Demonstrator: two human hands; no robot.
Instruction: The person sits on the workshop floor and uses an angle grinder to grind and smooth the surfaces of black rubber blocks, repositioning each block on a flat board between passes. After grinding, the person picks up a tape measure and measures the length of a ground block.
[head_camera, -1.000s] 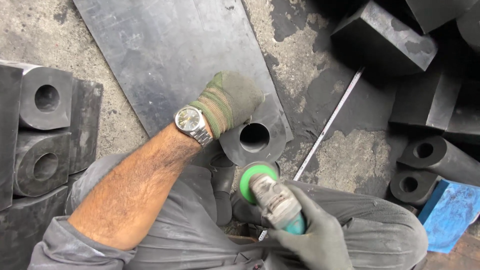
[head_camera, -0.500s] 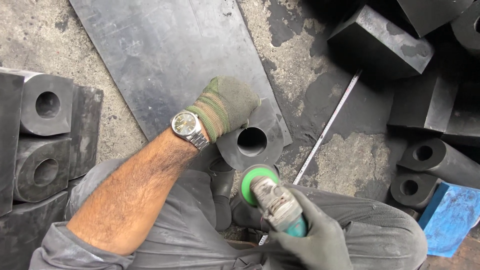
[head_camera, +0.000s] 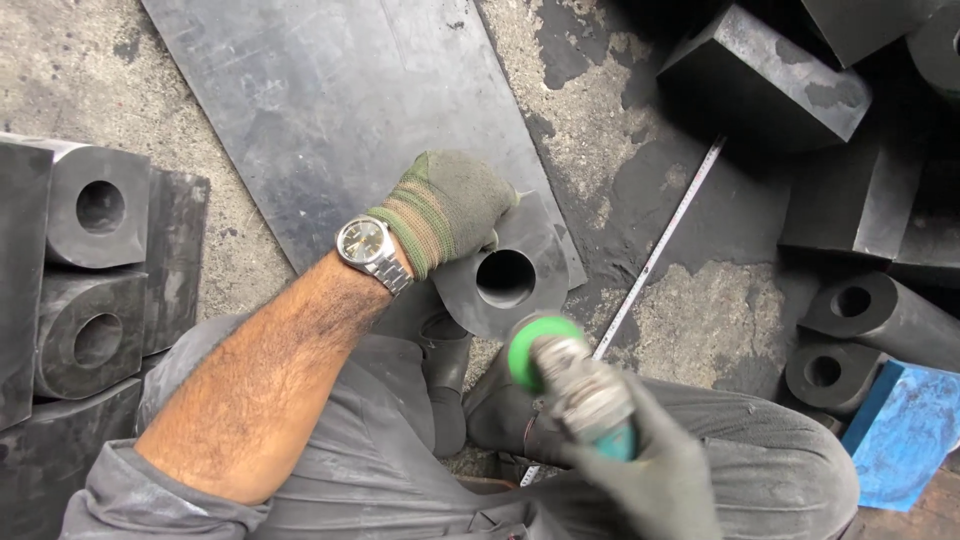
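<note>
The right hand (head_camera: 660, 480), in a grey glove, closes its fingers around a green-disc angle grinder (head_camera: 575, 385). Beyond it, the left hand (head_camera: 450, 205) in a green knit glove grips a black rubber block with a round hole (head_camera: 505, 270) on the rough concrete floor (head_camera: 620, 110). This block lies at the near corner of a flat black rubber sheet (head_camera: 340, 100). More black blocks crowd both sides.

We take this for a rough workshop: stained, cracked concrete floor (head_camera: 690, 320), a black rubber sheet (head_camera: 340, 110) laid flat, stacked black blocks with bored holes (head_camera: 95, 210), a steel rule (head_camera: 660, 250), hollow cylinders (head_camera: 880, 320).
</note>
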